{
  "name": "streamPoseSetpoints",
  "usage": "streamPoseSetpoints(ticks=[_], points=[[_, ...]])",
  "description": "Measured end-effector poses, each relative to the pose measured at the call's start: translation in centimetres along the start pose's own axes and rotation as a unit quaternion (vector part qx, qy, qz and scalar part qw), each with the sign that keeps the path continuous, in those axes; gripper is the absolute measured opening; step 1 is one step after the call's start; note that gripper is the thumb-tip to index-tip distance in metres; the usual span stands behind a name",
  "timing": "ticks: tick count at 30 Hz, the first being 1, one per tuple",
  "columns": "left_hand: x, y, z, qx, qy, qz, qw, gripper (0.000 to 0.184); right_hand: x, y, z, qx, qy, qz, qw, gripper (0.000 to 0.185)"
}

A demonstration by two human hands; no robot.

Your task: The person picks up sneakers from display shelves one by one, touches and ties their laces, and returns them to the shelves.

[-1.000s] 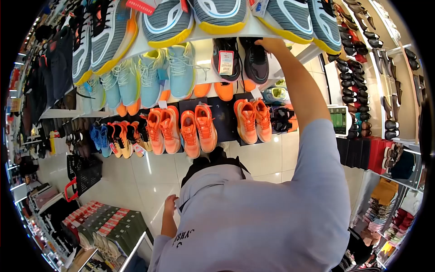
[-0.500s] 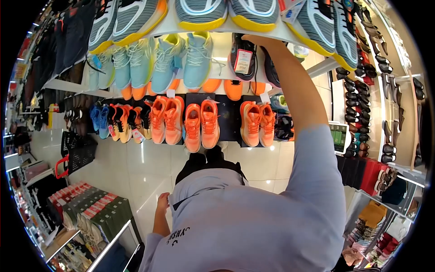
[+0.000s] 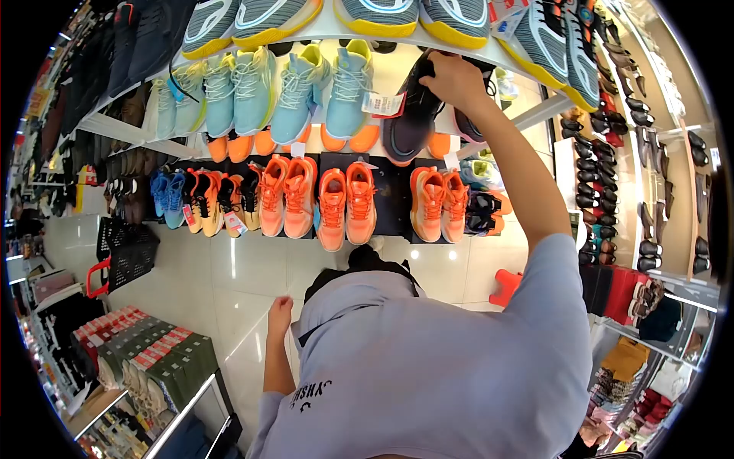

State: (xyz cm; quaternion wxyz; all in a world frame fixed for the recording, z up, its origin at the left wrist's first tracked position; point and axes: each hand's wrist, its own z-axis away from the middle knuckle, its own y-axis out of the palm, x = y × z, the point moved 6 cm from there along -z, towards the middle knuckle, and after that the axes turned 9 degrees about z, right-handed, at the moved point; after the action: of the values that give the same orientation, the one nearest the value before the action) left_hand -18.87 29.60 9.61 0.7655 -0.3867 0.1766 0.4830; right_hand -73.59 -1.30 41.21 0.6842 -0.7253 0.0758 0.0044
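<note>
A black sneaker (image 3: 410,126) with a white-and-red tag (image 3: 382,104) hangs tilted at the middle shelf, slightly blurred. My right hand (image 3: 457,80) is closed on its collar end. Another black shoe (image 3: 468,128) stands just behind my right wrist, partly hidden by it. To the left of the held sneaker is a light-blue sneaker (image 3: 352,88) with a lime lining. Down by my waist, my left hand (image 3: 280,312) hangs with its fingers curled in and nothing visible in them.
Grey sneakers with yellow soles (image 3: 378,17) line the upper shelf. Orange sneakers (image 3: 361,203) stand on the lower display. A black basket with a red handle (image 3: 126,256) is on the floor at left, and a red object (image 3: 505,287) at right. Stacked boxes (image 3: 164,356) are lower left.
The black sneaker has come forward off its spot and tilted, its tag swinging left. My right hand has come into view on it. My left hand has lowered slightly outward from my waist.
</note>
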Motion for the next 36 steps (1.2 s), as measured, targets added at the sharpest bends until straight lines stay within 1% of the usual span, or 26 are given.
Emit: streamPoseSetpoints(ticks=[2, 3, 5, 6, 8, 9, 10, 11, 13, 14, 15, 17, 18, 19, 21, 22, 23, 25, 26, 28, 30, 32, 33, 34, 35, 36], points=[[-9.8, 1.5, 0.7, 0.052, 0.083, -0.041, 0.994, 0.034, 1.0, -2.7, 2.9, -0.023, 0.011, -0.002, 1.0, 0.045], [-11.6, 2.7, -0.5, 0.082, 0.142, -0.07, 0.984, 0.037, 1.3, -4.2, 4.2, -0.015, 0.025, -0.047, 0.998, 0.045], [-18.3, 5.0, 0.2, 0.139, 0.243, -0.14, 0.95, 0.061, 2.1, -5.6, 6.7, -0.005, 0.043, -0.09, 0.995, 0.045], [-22.7, 6.0, 1.7, 0.179, 0.291, -0.073, 0.937, 0.074, 2.4, -6.2, 7.7, -0.027, 0.047, -0.145, 0.988, 0.045], [-30.3, 7.5, 4.9, 0.148, 0.463, 0.007, 0.874, 0.082, 3.2, -6.9, 9.8, -0.06, 0.05, -0.23, 0.97, 0.043], [-32.1, 8.1, 5.8, 0.14, 0.471, 0.03, 0.87, 0.083, 4.3, -7.7, 11.4, -0.06, 0.053, -0.23, 0.97, 0.043], [-33.1, 8.3, 6.3, 0.132, 0.479, 0.053, 0.866, 0.084, 5.4, -8.2, 13.2, -0.005, 0.095, -0.414, 0.905, 0.046], [-32.9, 8.7, 5.3, 0.132, 0.48, 0.052, 0.866, 0.084, 6.8, -8.1, 14.9, 0.049, 0.129, -0.582, 0.802, 0.05], [-33.3, 9.2, 5.1, 0.313, 0.336, 0.286, 0.841, 0.06, 9.6, -7.4, 18.4, 0.081, 0.146, -0.676, 0.718, 0.057], [-33.0, 6.9, 6.3, 0.274, 0.208, 0.305, 0.888, 0.054, 10.9, -6.8, 20.3, 0.085, 0.145, -0.703, 0.691, 0.056], [-32.5, 6.1, 6.1, 0.268, 0.208, 0.307, 0.889, 0.054, 12.2, -6.1, 22.1, 0.093, 0.142, -0.729, 0.663, 0.055], [-33.0, 3.4, 6.2, 0.353, 0.262, 0.562, 0.701, 0.059, 14.9, -6.3, 25.4, 0.156, 0.166, -0.751, 0.62, 0.054], [-33.5, 1.8, 6.7, 0.318, 0.273, 0.557, 0.717, 0.07, 16.2, -6.6, 26.7, 0.259, 0.113, -0.73, 0.623, 0.053], [-33.5, 0.5, 6.8, 0.305, 0.273, 0.559, 0.721, 0.07, 17.8, -7.9, 28.0, 0.288, 0.126, -0.719, 0.62, 0.054], [-32.9, 0.4, 7.3, 0.422, 0.119, 0.561, 0.702, 0.079, 19.8, -10.1, 28.9, 0.297, -0.006, -0.549, 0.781, 0.049], [-32.4, 0.1, 8.2, 0.454, 0.074, 0.59, 0.663, 0.082, 20.4, -11.4, 28.7, 0.21, -0.063, -0.386, 0.896, 0.041], [-32.1, 0.0, 9.1, 0.487, 0.03, 0.615, 0.619, 0.086, 21.0, -11.9, 28.6, 0.133, -0.094, -0.332, 0.929, 0.032], [-30.1, -0.8, 10.2, 0.464, 0.031, 0.619, 0.633, 0.083, 22.3, -12.5, 28.4, 0.035, -0.035, -0.42, 0.906, 0.027], [-28.8, -1.2, 10.6, 0.428, 0.056, 0.596, 0.677, 0.08, 23.6, -12.1, 28.6, 0.038, -0.039, -0.419, 0.906, 0.027], [-26.7, -1.9, 11.6, 0.388, 0.092, 0.549, 0.735, 0.076, 25.5, -12.3, 28.9, -0.068, -0.075, -0.396, 0.913, 0.02], [-23.2, -1.5, 10.7, 0.366, 0.114, 0.529, 0.757, 0.074, 26.5, -10.2, 29.6, -0.038, -0.129, -0.415, 0.9, 0.018], [-21.1, -1.6, 11.1, 0.335, 0.131, 0.526, 0.771, 0.07, 27.2, -8.5, 30.9, -0.046, -0.204, -0.486, 0.848, 0.014], [-20.4, -1.5, 11.7, 0.333, 0.129, 0.53, 0.769, 0.07, 27.4, -7.1, 32.0, -0.042, -0.206, -0.485, 0.849, 0.014], [-19.8, -1.2, 12.3, 0.349, 0.12, 0.544, 0.754, 0.07, 26.9, -5.0, 32.8, 0.015, -0.119, -0.696, 0.708, 0.013], [-19.2, -1.0, 12.9, 0.363, 0.112, 0.557, 0.739, 0.07, 26.8, -3.3, 33.8, 0.073, -0.021, -0.854, 0.515, 0.012], [-18.7, -0.8, 13.5, 0.323, 0.098, 0.569, 0.75, 0.073, 27.3, -4.1, 34.4, 0.055, -0.006, -0.895, 0.443, 0.012]])
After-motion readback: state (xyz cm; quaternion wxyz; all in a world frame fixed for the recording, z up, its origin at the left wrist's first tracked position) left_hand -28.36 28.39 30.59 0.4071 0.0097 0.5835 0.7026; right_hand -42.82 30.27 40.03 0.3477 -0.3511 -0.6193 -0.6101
